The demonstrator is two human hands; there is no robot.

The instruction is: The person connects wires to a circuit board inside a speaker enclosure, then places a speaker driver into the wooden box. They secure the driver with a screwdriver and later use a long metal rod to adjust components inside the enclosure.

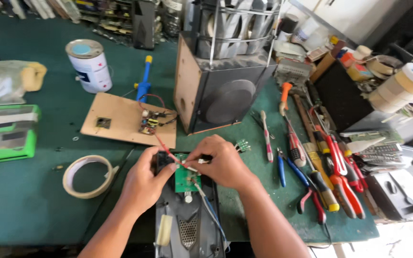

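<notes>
Workbench surface (34, 210), covered in dark green matting, fills the view, with cluttered shelving along its far edge. Speaker cabinet (216, 91) of bare wood with a dark front cone stands just beyond the fingers, a wire-guarded fan on top. Wooden panel (120, 117) lies beyond and left of the fingers, carrying a small wired board. Grey perforated housing (187, 224) lies directly beneath both hands, toward the person. Paint tin (89, 64) stands well beyond the panel. Green-edged case (5, 134) rests far left of the fingers. Masking tape roll (88, 176) lies flat, near and left of the left hand. Pliers and screwdrivers (331, 177) with red and yellow handles are laid out well to the right of the fingers.

Left hand (144, 184) has fingers curled around a small black component (161, 160). Right hand (221, 162) has thumb and forefinger pinched on a thin white part over the green circuit board (185, 179), which sits between and under the fingertips, on the housing. Red wire (161, 141) runs from the fingers back to the panel.
</notes>
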